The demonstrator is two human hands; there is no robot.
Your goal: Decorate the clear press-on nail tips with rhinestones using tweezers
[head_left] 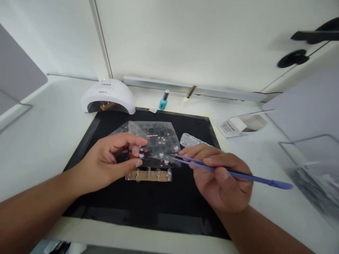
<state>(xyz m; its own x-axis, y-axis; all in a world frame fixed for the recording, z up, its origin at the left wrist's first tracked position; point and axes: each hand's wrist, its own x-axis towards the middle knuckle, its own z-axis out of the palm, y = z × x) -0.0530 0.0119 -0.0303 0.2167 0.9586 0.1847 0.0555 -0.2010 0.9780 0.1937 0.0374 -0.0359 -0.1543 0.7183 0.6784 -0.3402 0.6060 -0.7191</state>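
Note:
A clear sticker sheet [159, 144] with small white cat-face and red stickers sits above a black mat [159, 204]. At its left edge is my left hand [111, 158], index finger stretched forward and the other fingertips and thumb apparently pinching the sheet. My right hand [222, 173] grips blue-purple tweezers [212, 167] between thumb and fingers. Their thin tips are slightly apart over the stickers and point left; I cannot tell whether they touch. Just below the sheet lies a tan strip [153, 175] bearing several clear nail tips. A second clear sheet [122, 128] shows partly behind my left hand.
A white nail lamp [108, 95] stands at the back left with something gold-coloured inside. Behind the mat are a turquoise polish bottle [163, 102] and a gold-capped bottle [189, 95]. A silvery blister sheet [192, 140] and an open white box [238, 125] are to the right.

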